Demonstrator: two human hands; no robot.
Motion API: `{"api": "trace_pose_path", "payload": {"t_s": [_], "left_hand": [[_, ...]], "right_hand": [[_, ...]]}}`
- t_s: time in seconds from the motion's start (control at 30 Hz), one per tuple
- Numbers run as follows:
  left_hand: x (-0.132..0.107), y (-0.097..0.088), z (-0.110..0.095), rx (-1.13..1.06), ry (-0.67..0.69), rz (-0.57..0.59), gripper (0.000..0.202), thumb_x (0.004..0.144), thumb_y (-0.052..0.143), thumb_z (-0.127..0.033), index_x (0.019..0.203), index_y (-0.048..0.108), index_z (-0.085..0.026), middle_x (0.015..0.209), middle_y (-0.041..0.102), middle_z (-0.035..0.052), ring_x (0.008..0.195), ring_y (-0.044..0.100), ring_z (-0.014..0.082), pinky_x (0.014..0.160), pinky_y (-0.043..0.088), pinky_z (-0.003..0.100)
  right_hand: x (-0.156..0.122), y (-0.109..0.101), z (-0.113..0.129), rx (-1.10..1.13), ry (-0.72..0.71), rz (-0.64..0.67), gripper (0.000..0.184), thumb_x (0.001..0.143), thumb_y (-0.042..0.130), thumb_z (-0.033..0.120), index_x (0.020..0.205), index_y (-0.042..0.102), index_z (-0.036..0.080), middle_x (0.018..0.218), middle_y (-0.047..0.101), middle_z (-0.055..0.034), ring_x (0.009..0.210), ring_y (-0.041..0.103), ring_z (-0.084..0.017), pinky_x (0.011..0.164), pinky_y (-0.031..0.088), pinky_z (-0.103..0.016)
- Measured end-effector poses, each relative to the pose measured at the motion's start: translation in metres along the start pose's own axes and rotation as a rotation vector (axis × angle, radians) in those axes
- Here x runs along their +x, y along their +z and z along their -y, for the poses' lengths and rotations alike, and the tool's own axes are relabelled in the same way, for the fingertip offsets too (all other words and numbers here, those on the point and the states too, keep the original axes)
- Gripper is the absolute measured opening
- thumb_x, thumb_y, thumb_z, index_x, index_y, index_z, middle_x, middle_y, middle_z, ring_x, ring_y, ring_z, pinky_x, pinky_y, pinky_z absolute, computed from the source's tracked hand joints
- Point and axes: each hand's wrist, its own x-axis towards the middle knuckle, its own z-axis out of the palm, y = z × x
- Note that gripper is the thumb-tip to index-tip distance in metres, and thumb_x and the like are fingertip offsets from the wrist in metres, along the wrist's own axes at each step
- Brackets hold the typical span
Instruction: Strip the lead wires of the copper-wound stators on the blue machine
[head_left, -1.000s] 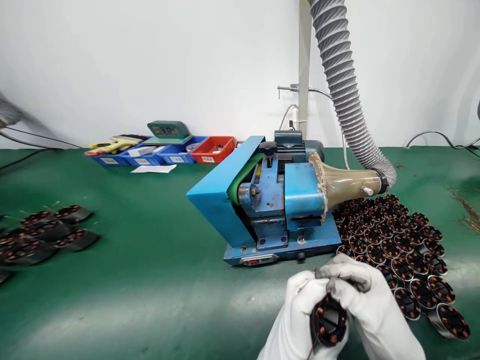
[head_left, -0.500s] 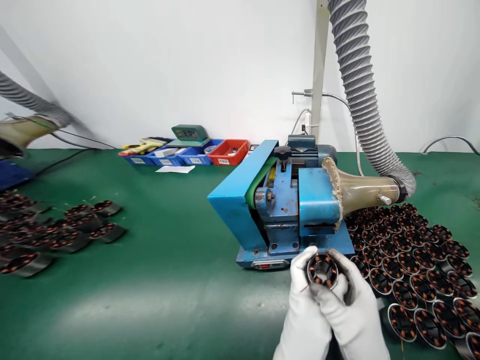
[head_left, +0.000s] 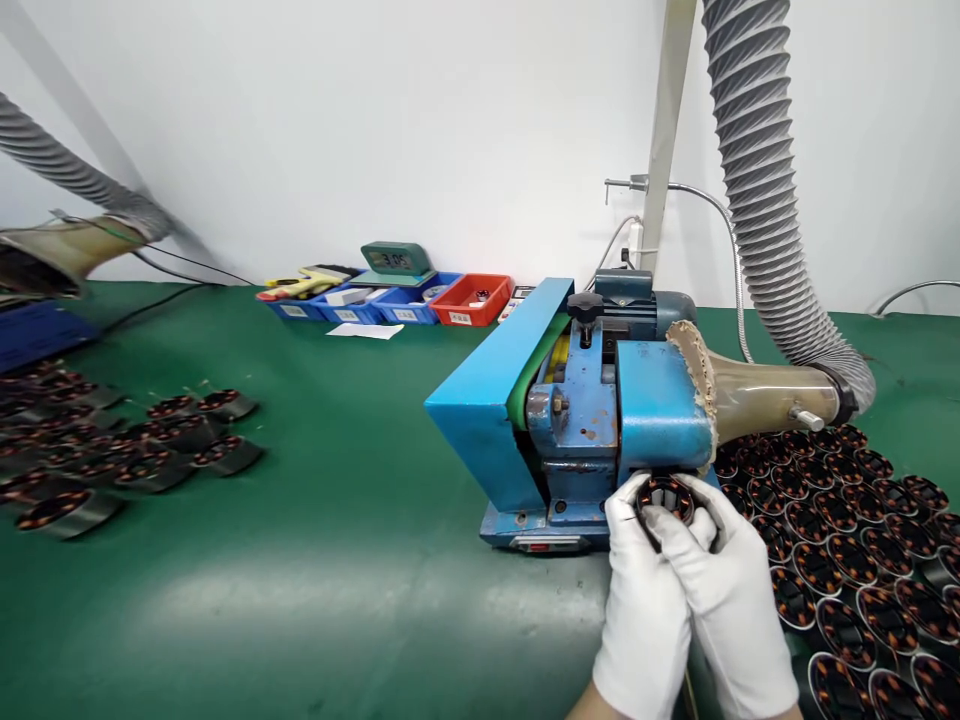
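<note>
Both my hands wear white gloves and hold one round motor stator (head_left: 666,497) with copper windings, its open face toward me. My left hand (head_left: 642,600) grips its left side and my right hand (head_left: 724,590) wraps its right side. The stator is held up against the front of a blue bench machine (head_left: 585,420), just under its blue housing. A tan funnel (head_left: 757,395) on the machine's right joins a grey ribbed hose (head_left: 765,180).
Several stators lie in rows at the right (head_left: 847,520) and in a loose group at the left (head_left: 112,450) on the green mat (head_left: 337,520). Blue and red bins (head_left: 405,305) and a green clock (head_left: 396,258) stand by the wall. A second hose (head_left: 67,170) hangs far left.
My hands have lifted the stator from low near me up and forward to the machine's front, turning its open face toward me. The view has panned left.
</note>
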Motion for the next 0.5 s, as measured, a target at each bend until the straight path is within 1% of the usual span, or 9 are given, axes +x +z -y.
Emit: {"api": "trace_pose_path", "payload": {"t_s": [0.07,0.13,0.23,0.3,0.37,0.43,0.47,0.5], "left_hand": [[0.000,0.000,-0.001,-0.065,-0.072,0.028,0.049,0.063,0.071,-0.035,0.101,0.043,-0.024,0.108,0.061,0.0114,0.087,0.069,0.0230,0.073,0.057,0.036],[0.001,0.002,-0.003,-0.096,-0.101,0.034,0.049,0.062,0.070,-0.035,0.101,0.042,-0.024,0.111,0.059,0.0120,0.090,0.067,0.0236,0.076,0.056,0.037],[0.004,0.004,-0.002,-0.061,-0.073,0.031,0.050,0.061,0.071,-0.033,0.102,0.043,-0.025,0.107,0.061,0.0098,0.089,0.066,0.0220,0.080,0.055,0.038],[0.002,0.001,0.001,-0.005,-0.034,0.044,0.049,0.062,0.071,-0.032,0.103,0.044,-0.024,0.102,0.062,0.0080,0.087,0.066,0.0207,0.080,0.054,0.038],[-0.003,-0.009,0.004,0.091,0.007,0.060,0.049,0.064,0.071,-0.031,0.106,0.046,-0.023,0.098,0.064,0.0063,0.083,0.067,0.0202,0.079,0.055,0.037],[-0.012,-0.026,0.005,0.241,0.081,0.079,0.051,0.064,0.075,-0.030,0.107,0.050,-0.023,0.097,0.065,0.0052,0.082,0.067,0.0206,0.078,0.056,0.036],[-0.016,-0.036,0.004,0.318,0.128,0.095,0.049,0.063,0.077,-0.030,0.106,0.053,-0.024,0.098,0.065,0.0052,0.084,0.067,0.0216,0.079,0.055,0.037],[-0.021,-0.046,0.002,0.376,0.174,0.114,0.043,0.064,0.077,-0.030,0.102,0.057,-0.025,0.099,0.065,0.0053,0.087,0.066,0.0233,0.081,0.055,0.038]], "right_hand": [[0.000,-0.001,0.000,0.000,0.011,0.012,0.033,0.065,0.076,0.038,0.091,0.073,0.018,0.088,0.078,-0.0088,0.080,0.072,-0.025,0.071,0.059,-0.032],[0.001,-0.001,0.002,-0.005,0.022,0.019,0.034,0.065,0.076,0.040,0.091,0.073,0.017,0.086,0.078,-0.0090,0.077,0.072,-0.025,0.069,0.059,-0.032],[0.004,0.000,0.005,-0.015,0.012,0.006,0.035,0.065,0.076,0.041,0.090,0.072,0.016,0.085,0.078,-0.0096,0.077,0.072,-0.025,0.070,0.059,-0.032],[0.003,-0.002,0.006,-0.009,0.008,-0.001,0.034,0.065,0.076,0.040,0.089,0.072,0.016,0.086,0.078,-0.0099,0.079,0.072,-0.026,0.072,0.059,-0.033],[-0.005,-0.005,0.003,-0.012,0.021,-0.013,0.034,0.060,0.078,0.036,0.088,0.073,0.017,0.087,0.078,-0.0096,0.080,0.073,-0.027,0.073,0.059,-0.034],[-0.020,-0.010,-0.002,0.015,0.058,-0.019,0.036,0.053,0.081,0.029,0.087,0.075,0.019,0.086,0.078,-0.0084,0.080,0.073,-0.028,0.073,0.060,-0.032],[-0.029,-0.013,-0.004,0.052,0.080,-0.012,0.037,0.050,0.082,0.025,0.086,0.075,0.020,0.086,0.078,-0.0077,0.080,0.073,-0.028,0.072,0.060,-0.031],[-0.038,-0.016,-0.006,0.106,0.100,-0.001,0.038,0.049,0.082,0.022,0.086,0.076,0.021,0.087,0.078,-0.0074,0.081,0.074,-0.028,0.071,0.060,-0.030]]}}
